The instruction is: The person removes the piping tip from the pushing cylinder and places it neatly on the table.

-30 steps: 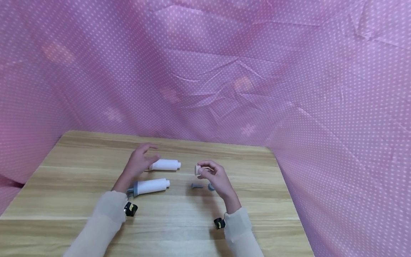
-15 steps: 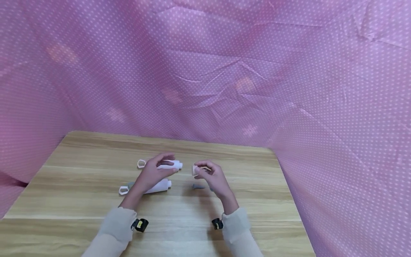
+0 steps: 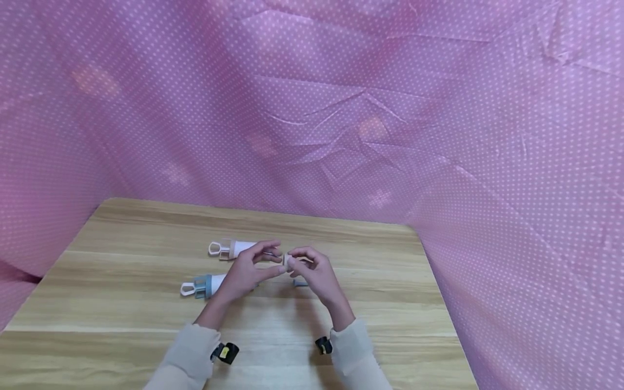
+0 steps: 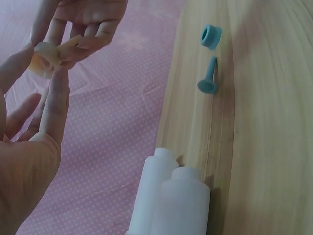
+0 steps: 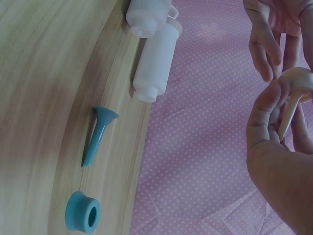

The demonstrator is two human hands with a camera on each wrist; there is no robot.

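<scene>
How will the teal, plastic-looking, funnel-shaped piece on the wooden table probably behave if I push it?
The teal piece would probably roll in a curve, because its round flared end is wider than its stem. It seems stiff, as the stem looks straight. Being so slim, it may also be light.

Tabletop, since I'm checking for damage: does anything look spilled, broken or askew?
Nothing stands out: white cylinders, teal funnel and teal ring lie apparently intact, no spill shows; the held pale piece is partly hidden.

Dotted pink cloth (image 3: 312,108) backs a wood-grained table (image 3: 414,319)
</scene>
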